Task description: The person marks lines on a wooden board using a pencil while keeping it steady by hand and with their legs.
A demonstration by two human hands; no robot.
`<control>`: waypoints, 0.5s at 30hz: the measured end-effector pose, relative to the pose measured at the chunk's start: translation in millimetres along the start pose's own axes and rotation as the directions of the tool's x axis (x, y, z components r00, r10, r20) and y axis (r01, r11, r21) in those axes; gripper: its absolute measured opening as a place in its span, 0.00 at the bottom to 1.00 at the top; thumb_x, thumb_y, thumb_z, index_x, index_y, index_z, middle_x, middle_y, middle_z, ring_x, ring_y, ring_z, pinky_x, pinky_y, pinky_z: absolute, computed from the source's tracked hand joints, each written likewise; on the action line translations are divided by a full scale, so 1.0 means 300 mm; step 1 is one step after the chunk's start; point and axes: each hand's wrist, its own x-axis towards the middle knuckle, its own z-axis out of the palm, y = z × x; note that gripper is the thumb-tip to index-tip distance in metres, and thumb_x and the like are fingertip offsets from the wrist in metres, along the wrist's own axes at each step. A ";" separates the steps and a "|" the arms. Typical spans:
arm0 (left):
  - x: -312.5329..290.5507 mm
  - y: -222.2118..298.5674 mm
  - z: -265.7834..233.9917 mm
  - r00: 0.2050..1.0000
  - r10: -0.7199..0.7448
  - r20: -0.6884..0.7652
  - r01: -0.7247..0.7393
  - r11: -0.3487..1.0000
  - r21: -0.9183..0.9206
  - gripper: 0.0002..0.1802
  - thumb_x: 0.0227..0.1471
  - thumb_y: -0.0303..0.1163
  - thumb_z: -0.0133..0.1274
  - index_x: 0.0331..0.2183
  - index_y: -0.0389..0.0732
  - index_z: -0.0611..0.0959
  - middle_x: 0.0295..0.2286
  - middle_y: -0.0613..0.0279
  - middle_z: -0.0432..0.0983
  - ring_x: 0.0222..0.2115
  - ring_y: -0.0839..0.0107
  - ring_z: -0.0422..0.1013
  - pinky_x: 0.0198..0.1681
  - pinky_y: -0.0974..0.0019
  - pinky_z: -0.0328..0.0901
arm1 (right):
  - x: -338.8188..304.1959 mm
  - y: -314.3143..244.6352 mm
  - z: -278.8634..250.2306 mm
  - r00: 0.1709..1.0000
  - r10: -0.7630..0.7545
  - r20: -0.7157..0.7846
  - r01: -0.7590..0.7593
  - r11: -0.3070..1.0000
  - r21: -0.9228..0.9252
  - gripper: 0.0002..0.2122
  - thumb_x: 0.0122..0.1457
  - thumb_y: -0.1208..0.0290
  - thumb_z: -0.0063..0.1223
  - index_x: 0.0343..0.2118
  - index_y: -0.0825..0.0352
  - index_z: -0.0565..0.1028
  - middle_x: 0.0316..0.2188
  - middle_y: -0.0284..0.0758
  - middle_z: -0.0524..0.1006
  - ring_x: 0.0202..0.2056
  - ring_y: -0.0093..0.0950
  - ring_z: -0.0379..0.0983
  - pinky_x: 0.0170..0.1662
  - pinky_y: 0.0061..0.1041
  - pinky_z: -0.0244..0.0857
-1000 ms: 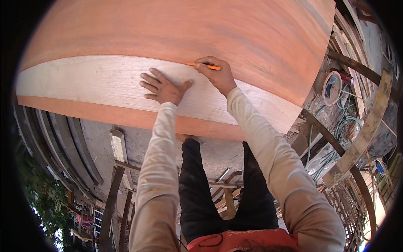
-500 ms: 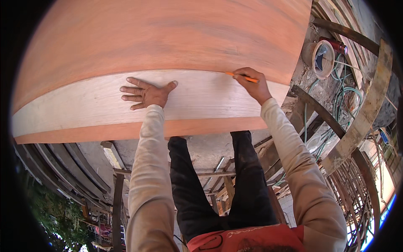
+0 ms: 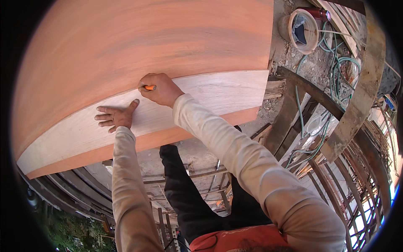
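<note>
While a pale board [image 3: 222,90] overlies plywood [image 3: 147,42] — hoses [image 3: 335,69] sprawl.

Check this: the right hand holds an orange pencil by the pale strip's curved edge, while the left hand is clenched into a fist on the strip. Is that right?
Not quite: the head view shows the left hand open and spread on the pale strip, not clenched. The right hand does hold an orange pencil by the strip's curved edge.

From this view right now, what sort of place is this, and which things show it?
Probably a workshop or building site; the view cannot settle which. Rough, littered ground, tangled green hose or cable, and a pale strip lying on a large board suggest it.
</note>
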 end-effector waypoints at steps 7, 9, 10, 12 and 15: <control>0.019 -0.043 -0.007 0.999 -0.035 -0.028 0.035 0.999 0.017 0.91 0.23 0.65 0.75 0.68 0.48 0.25 0.67 0.39 0.14 0.68 0.36 0.16 0.63 0.22 0.33 | -0.432 0.274 -0.742 0.977 0.132 -0.165 -0.159 0.974 -0.161 0.08 0.58 0.77 0.59 0.40 0.70 0.81 0.39 0.38 0.81 0.41 0.29 0.79 0.49 0.28 0.71; 0.020 -0.024 -0.001 0.999 -0.024 -0.022 0.025 1.000 0.018 0.91 0.23 0.65 0.75 0.68 0.48 0.25 0.67 0.39 0.14 0.68 0.36 0.16 0.63 0.22 0.33 | -0.580 0.350 -0.998 0.923 0.212 -0.322 -0.307 0.910 -0.280 0.07 0.58 0.77 0.60 0.39 0.71 0.82 0.38 0.37 0.82 0.41 0.26 0.79 0.49 0.27 0.71; 0.021 -0.019 0.003 1.000 -0.023 -0.021 0.024 1.000 0.019 0.91 0.23 0.65 0.75 0.68 0.48 0.25 0.67 0.39 0.14 0.68 0.36 0.16 0.63 0.22 0.33 | -0.614 0.364 -1.069 0.890 0.253 -0.379 -0.375 0.881 -0.290 0.07 0.58 0.77 0.60 0.38 0.72 0.82 0.37 0.37 0.82 0.41 0.26 0.79 0.48 0.26 0.71; 0.025 -0.028 0.013 1.000 -0.014 -0.019 0.014 1.000 0.004 0.91 0.23 0.65 0.75 0.68 0.49 0.25 0.67 0.39 0.14 0.68 0.35 0.16 0.63 0.22 0.32 | -0.582 0.349 -1.060 0.879 0.291 -0.378 -0.411 0.865 -0.289 0.07 0.57 0.76 0.60 0.38 0.72 0.81 0.37 0.38 0.82 0.40 0.26 0.79 0.48 0.26 0.72; 0.050 -0.051 0.025 0.999 -0.005 -0.038 0.005 1.000 0.004 0.91 0.22 0.66 0.75 0.68 0.49 0.25 0.67 0.40 0.13 0.68 0.35 0.16 0.63 0.21 0.33 | -0.482 0.314 -0.862 0.901 0.249 -0.356 -0.339 0.916 -0.215 0.08 0.56 0.75 0.61 0.36 0.72 0.81 0.37 0.38 0.82 0.39 0.27 0.79 0.46 0.26 0.72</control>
